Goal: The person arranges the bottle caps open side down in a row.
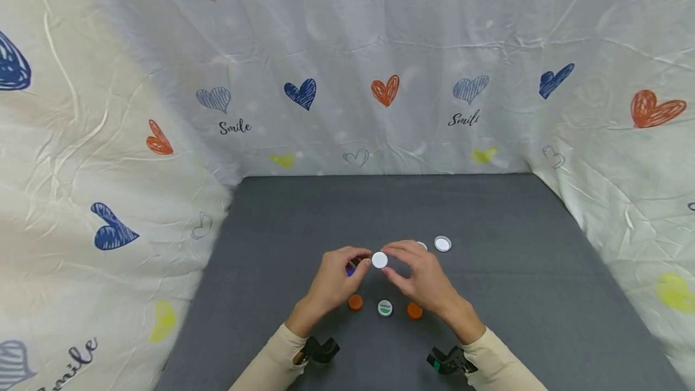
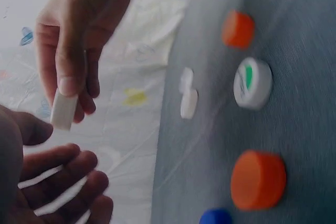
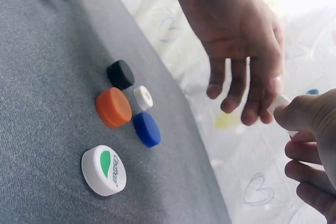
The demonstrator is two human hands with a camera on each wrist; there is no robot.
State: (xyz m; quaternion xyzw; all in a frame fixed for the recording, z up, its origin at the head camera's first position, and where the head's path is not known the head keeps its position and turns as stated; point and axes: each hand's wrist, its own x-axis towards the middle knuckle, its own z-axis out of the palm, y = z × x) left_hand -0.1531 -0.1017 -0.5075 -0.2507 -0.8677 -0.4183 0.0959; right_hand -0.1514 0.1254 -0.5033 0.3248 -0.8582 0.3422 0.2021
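Observation:
A round white bottle cap (image 1: 379, 260) is held up above the grey table, its flat face toward the head camera. My right hand (image 1: 423, 276) pinches it between thumb and fingers, as the left wrist view shows. Close on its other side is my left hand (image 1: 336, 276), fingers spread and fairly straight; the thumb tip (image 2: 37, 128) is at the cap's edge, and whether it touches is unclear. Below the hands lie an orange cap (image 1: 355, 302), a white cap with green print (image 1: 385, 308) and a second orange cap (image 1: 415, 311).
Behind the right hand lie a white cap (image 1: 443, 244) and another, partly hidden white cap (image 1: 422, 246). Toward the left are a blue cap (image 3: 146, 129), a small white cap (image 3: 143, 98) and a black cap (image 3: 121, 74). Heart-printed cloth (image 1: 347, 53) hangs around the table.

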